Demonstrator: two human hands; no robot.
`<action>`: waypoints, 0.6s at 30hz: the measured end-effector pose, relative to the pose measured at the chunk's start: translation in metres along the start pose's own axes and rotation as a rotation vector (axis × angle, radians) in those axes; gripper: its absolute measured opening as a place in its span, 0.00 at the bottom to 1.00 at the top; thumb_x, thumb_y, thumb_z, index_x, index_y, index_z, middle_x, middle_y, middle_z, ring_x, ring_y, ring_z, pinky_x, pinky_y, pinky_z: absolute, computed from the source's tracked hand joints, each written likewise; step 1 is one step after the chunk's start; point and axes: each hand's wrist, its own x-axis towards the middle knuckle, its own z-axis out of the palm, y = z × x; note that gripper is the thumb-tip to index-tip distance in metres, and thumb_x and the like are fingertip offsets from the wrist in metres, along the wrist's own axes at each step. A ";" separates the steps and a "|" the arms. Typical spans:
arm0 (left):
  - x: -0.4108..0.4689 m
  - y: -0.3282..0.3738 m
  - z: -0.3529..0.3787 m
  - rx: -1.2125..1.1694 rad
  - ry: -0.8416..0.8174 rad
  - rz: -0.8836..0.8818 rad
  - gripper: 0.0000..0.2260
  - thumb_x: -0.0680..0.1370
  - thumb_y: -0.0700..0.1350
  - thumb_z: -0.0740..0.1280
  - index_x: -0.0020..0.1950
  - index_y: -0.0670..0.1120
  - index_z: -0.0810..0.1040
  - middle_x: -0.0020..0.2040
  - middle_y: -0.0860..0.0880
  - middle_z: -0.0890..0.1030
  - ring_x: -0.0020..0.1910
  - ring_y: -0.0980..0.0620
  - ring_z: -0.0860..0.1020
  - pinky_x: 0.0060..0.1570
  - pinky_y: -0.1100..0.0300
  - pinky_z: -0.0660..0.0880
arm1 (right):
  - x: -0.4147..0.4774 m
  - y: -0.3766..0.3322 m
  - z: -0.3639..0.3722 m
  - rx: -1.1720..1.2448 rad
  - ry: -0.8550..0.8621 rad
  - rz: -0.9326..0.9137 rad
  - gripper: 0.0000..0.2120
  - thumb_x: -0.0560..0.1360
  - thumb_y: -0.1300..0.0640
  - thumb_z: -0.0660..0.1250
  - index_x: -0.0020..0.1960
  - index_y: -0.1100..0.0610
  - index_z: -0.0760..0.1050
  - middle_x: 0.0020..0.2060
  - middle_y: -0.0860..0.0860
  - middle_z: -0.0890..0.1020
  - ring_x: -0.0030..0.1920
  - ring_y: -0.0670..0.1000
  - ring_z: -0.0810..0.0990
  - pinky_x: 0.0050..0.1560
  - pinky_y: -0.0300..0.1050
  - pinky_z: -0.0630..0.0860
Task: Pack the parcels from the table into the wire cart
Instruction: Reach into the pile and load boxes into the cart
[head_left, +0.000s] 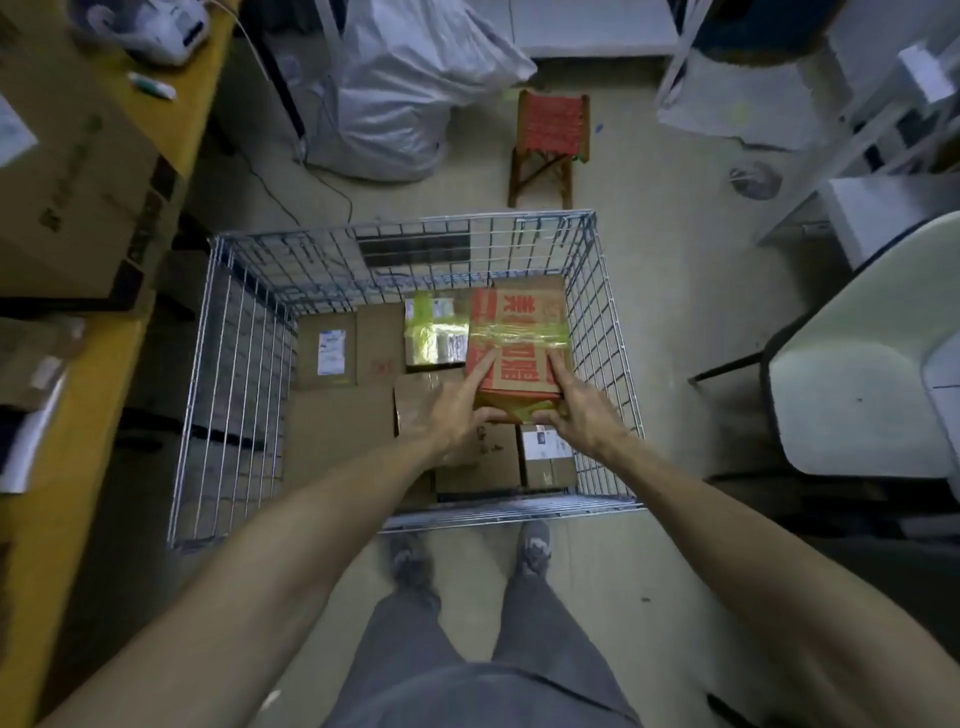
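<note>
A silver wire cart (244, 332) stands on the floor in front of me with several cardboard parcels inside. A brown box with red printing and yellow tape (519, 332) sits in the cart's right side, on top of other parcels. My left hand (457, 410) grips its near left corner, index finger stretched over the top and the other fingers curled round the front edge. My right hand (576, 410) grips the near right corner the same way. A large brown box (67, 197) remains on the yellow table (171, 130) at the left.
A taped parcel (434, 332) and plain boxes (343, 353) lie lower in the cart. A red-topped wooden stool (550, 135) and a white sack (395, 93) stand beyond it. A white chair (857, 374) is close on the right. My feet are at the cart's near edge.
</note>
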 end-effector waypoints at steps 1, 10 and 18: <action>0.001 -0.001 0.009 0.009 -0.001 -0.017 0.42 0.76 0.46 0.73 0.81 0.54 0.50 0.73 0.42 0.71 0.71 0.45 0.70 0.72 0.47 0.67 | 0.004 0.010 0.004 -0.005 -0.017 -0.008 0.48 0.76 0.48 0.70 0.80 0.46 0.37 0.70 0.56 0.73 0.62 0.59 0.78 0.63 0.58 0.75; 0.042 -0.060 0.081 -0.062 -0.058 -0.124 0.40 0.76 0.42 0.72 0.81 0.51 0.51 0.76 0.42 0.65 0.74 0.46 0.66 0.75 0.51 0.60 | 0.057 0.091 0.077 -0.005 -0.179 -0.014 0.48 0.76 0.42 0.68 0.79 0.45 0.35 0.65 0.58 0.77 0.56 0.59 0.80 0.58 0.56 0.78; 0.092 -0.159 0.157 0.021 -0.140 -0.234 0.43 0.74 0.54 0.71 0.80 0.60 0.45 0.70 0.43 0.73 0.65 0.44 0.76 0.66 0.48 0.73 | 0.110 0.159 0.169 0.023 -0.263 -0.022 0.47 0.77 0.47 0.68 0.81 0.50 0.36 0.72 0.56 0.71 0.62 0.58 0.78 0.64 0.50 0.73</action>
